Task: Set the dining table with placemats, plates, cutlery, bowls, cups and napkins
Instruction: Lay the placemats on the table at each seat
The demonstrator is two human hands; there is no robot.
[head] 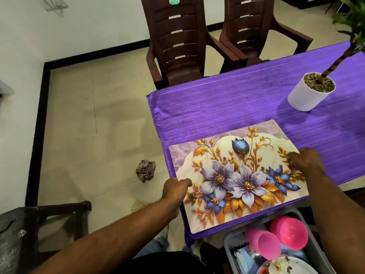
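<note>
A floral placemat [237,175] with purple and blue flowers lies flat at the near corner of the table, on a purple tablecloth [227,107]. My left hand [174,189] grips the mat's left edge, thumb on top. At the mat's right edge, my right hand [307,162] holds it with curled fingers. Below the table edge a grey tub [229,242] holds a pink cup [264,244], a pink bowl [290,232], cutlery [248,254] and a white plate [284,265].
A white pot with a plant [304,95] stands on the table to the far right. Two brown plastic chairs [177,46] are at the far side. A crumpled wrapper [145,170] lies on the floor. A dark chair [39,224] is at the near left.
</note>
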